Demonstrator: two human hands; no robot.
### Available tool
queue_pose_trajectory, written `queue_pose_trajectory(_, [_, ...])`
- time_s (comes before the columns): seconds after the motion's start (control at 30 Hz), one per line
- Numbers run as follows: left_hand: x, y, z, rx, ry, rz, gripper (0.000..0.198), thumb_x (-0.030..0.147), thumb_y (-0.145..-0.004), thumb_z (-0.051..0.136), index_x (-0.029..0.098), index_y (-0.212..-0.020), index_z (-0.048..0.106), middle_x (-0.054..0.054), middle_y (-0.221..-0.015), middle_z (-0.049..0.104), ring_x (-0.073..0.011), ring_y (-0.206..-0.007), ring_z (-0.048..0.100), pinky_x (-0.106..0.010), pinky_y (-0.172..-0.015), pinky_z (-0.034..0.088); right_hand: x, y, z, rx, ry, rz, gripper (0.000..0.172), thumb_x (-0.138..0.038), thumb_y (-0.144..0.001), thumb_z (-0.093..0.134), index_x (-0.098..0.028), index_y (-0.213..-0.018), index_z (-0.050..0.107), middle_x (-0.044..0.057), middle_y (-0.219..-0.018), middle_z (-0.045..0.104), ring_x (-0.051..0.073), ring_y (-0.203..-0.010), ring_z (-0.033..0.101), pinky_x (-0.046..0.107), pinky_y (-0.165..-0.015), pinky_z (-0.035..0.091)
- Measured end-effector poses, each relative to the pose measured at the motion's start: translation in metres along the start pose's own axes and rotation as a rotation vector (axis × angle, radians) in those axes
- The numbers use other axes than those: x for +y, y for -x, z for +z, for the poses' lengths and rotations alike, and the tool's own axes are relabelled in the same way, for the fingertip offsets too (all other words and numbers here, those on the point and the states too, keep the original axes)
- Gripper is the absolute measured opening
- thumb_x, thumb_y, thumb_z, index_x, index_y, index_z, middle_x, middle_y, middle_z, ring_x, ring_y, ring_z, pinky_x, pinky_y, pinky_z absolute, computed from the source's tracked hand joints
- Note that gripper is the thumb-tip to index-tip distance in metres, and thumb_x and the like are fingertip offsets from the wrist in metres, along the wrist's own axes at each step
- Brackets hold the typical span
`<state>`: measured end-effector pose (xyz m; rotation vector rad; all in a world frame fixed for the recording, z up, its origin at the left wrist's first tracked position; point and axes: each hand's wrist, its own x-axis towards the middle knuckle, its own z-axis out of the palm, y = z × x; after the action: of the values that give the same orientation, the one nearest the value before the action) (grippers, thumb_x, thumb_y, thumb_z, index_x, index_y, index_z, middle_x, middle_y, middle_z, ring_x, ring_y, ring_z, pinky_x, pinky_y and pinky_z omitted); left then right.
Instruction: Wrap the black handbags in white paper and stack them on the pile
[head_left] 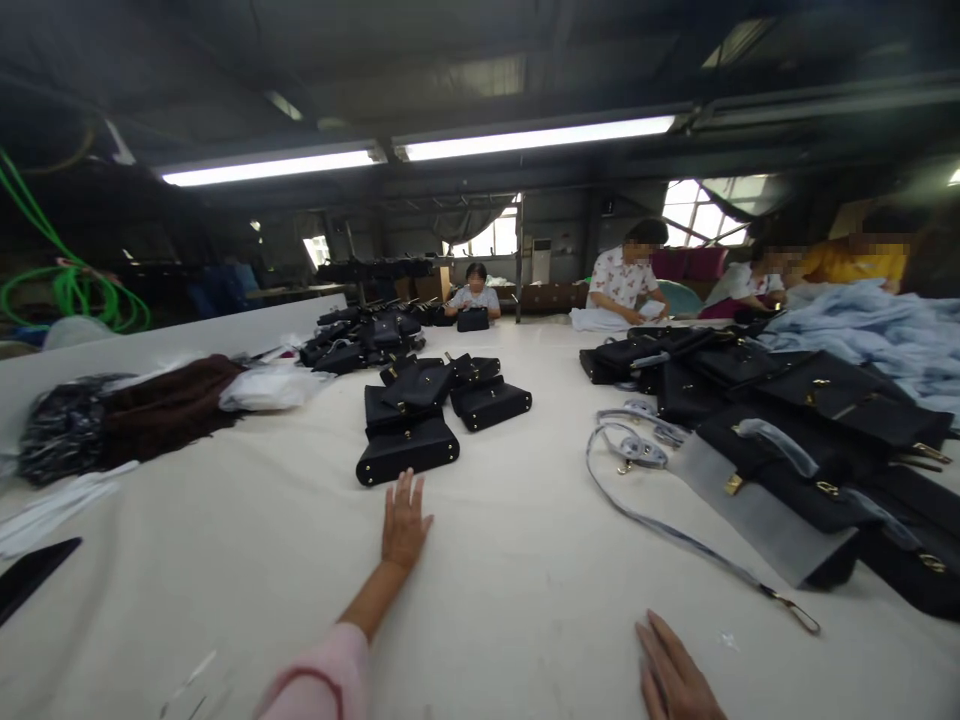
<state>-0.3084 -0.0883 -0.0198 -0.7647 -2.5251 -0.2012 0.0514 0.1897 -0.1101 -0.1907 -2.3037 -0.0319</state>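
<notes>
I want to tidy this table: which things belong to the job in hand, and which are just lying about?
Likely the job:
black bag by the left hand
heaped black bags at right
strap with metal clip

Seemingly lying about:
brown cloth
white plastic bundle
dark flat object

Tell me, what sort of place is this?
Probably a handbag workshop or factory: many black handbags lie in heaps on a long pale table, and several other people are busy around its far side.

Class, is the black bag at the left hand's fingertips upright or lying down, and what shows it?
Lying down: the black bag has its gold-studded base facing sideways, not down onto the table.
</notes>
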Motion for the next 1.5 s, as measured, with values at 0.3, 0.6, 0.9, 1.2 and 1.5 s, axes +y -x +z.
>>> queue_pose_trajectory(0.3, [-0.111,-0.154,0.019,-0.509,-0.060,0.027,0.069,0.010,-0.057,0.071,0.010,-0.125,0.056,-0.017,-0.115,0.064,-0.0321,-0.101,0.062,-0.039,-0.087,0.051,0.002,-0.011,-0.013,-0.106,0.039,0.075,0.056,-0.026,-0.094,0.041,-0.024,-0.149,0.033,0.009,-0.132,0.056,0.028,-0.111,0.061,0.040,-0.083,0.059])
queue_pose_trajectory(0.6, [-0.039,-0.076,-0.011,-0.412,-0.003,0.210,0.054,-0.001,-0.075,0.042,0.013,-0.125,0.057,-0.015,-0.121,0.062,-0.0267,-0.112,0.058,-0.037,-0.095,0.045,-0.008,-0.011,-0.010,-0.107,0.018,0.202,0.041,-0.023,-0.092,0.041,-0.019,-0.131,0.053,0.009,-0.131,0.056,0.028,-0.115,0.056,0.043,-0.093,0.052])
queue_pose_trajectory(0.9, [0.086,0.120,-0.119,-0.274,0.220,0.585,0.034,0.002,-0.071,0.053,0.023,-0.096,0.064,-0.005,-0.090,0.060,-0.0223,-0.090,0.055,-0.035,-0.077,0.043,-0.032,-0.040,-0.045,-0.126,-0.651,0.586,0.053,-0.048,-0.082,0.057,-0.017,-0.125,0.058,0.015,-0.127,0.057,0.035,-0.117,0.054,0.056,-0.103,0.041])
queue_pose_trajectory(1.2, [0.116,0.223,-0.126,0.056,0.325,0.713,0.030,0.007,-0.091,0.041,0.015,-0.113,0.061,-0.012,-0.103,0.059,-0.0256,-0.096,0.052,-0.044,-0.089,0.046,-0.075,-0.063,-0.109,-0.088,-1.276,0.991,0.065,-0.064,-0.068,0.072,-0.011,-0.103,0.064,0.010,-0.088,0.067,0.026,-0.075,0.063,0.031,-0.059,0.050])
queue_pose_trajectory(1.5, [0.131,0.243,-0.160,-0.142,0.845,0.262,0.053,-0.002,-0.067,0.041,0.019,-0.112,0.060,-0.011,-0.134,0.047,-0.0266,-0.126,0.045,-0.049,-0.109,0.041,-0.103,-0.070,-0.145,0.074,-1.154,0.793,0.050,-0.063,-0.079,0.065,-0.013,-0.073,0.063,0.000,-0.066,0.051,0.015,-0.065,0.044,0.023,-0.055,0.033])
